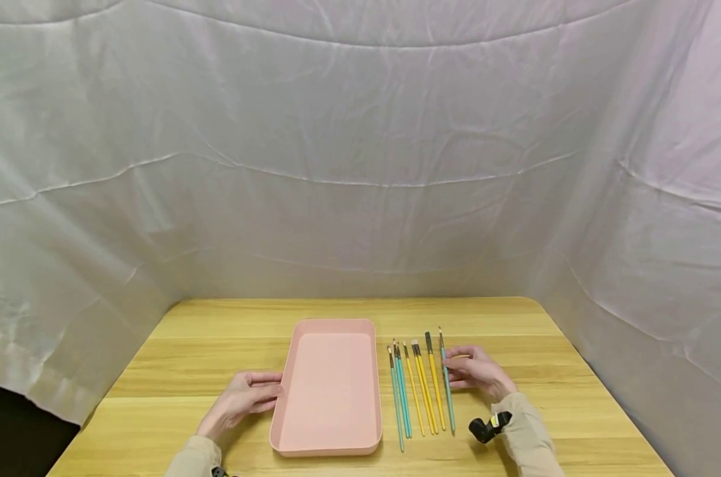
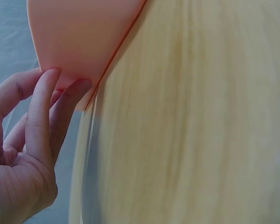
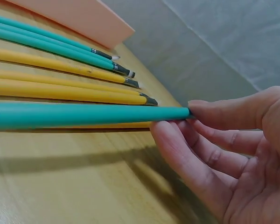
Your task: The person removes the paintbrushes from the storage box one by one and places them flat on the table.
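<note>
In the head view a pink rectangular tray (image 1: 330, 448) lies on the table left of a row of paintbrushes. My left hand (image 1: 247, 399) is at its left side; in the left wrist view its fingers (image 2: 43, 112) hold the wall at the rim, with fingertips on the outer face. At the right end of the row, my right hand (image 1: 478, 370) pinches a teal paintbrush (image 1: 448, 394) near its bristle end, as the right wrist view also shows, with the thumb and fingers (image 3: 191, 163) around the handle's far end.
Between the tray and the right hand lie several teal paintbrushes (image 1: 402, 397) and several yellow paintbrushes (image 1: 435, 392), roughly parallel, bristles away from me. The wooden table (image 1: 217, 351) is bounded by grey cloth (image 1: 360, 225) at the back and sides.
</note>
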The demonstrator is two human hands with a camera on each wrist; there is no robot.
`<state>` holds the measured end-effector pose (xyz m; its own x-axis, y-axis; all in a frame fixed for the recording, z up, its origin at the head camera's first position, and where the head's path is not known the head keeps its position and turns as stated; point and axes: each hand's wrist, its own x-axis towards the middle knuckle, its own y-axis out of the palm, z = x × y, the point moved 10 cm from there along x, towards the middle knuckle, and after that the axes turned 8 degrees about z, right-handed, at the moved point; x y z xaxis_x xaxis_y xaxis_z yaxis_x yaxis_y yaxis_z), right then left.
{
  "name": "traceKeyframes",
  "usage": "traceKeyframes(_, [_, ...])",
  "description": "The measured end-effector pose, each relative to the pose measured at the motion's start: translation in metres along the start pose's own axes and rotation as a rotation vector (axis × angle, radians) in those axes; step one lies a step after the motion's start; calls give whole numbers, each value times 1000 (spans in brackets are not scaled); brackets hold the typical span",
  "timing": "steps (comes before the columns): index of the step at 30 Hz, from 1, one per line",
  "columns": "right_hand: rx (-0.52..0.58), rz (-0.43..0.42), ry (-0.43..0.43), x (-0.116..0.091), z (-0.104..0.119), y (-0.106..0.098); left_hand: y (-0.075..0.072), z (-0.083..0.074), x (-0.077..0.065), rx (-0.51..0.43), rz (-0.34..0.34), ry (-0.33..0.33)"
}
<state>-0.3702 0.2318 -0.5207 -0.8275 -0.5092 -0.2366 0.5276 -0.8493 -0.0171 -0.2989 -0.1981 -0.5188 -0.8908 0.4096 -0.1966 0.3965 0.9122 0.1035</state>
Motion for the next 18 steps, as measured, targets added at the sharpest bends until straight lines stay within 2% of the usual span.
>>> traceKeyframes(12, [-51, -160, 68, 5, -5, -4, 0, 0, 1, 21, 7, 3])
traceKeyframes(18, [-129, -227, 97, 7, -7, -6, 0, -1, 1, 13, 4, 3])
